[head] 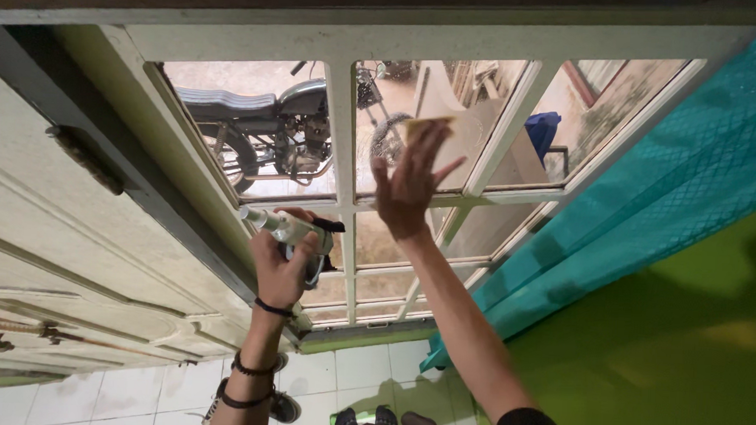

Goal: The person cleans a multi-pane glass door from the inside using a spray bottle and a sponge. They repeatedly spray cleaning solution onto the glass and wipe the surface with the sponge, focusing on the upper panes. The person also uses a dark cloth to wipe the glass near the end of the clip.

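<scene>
The right hand (413,184) presses a yellow sponge (427,125) flat against the window pane (400,94), fingers spread wide, while the left hand (280,268) grips a spray bottle (288,228).

- Left hand (281,263): centre-left of frame, fist closed in a grip, knuckles toward camera, forearm rising straight from the bottom edge, dark bands on the wrist.
- Right hand (411,182): upper centre, palm pressed forward, fingers spread, thumb out to the left.
- Right arm: fully extended, running diagonally from bottom right; dark sleeve at the elbow.
</scene>
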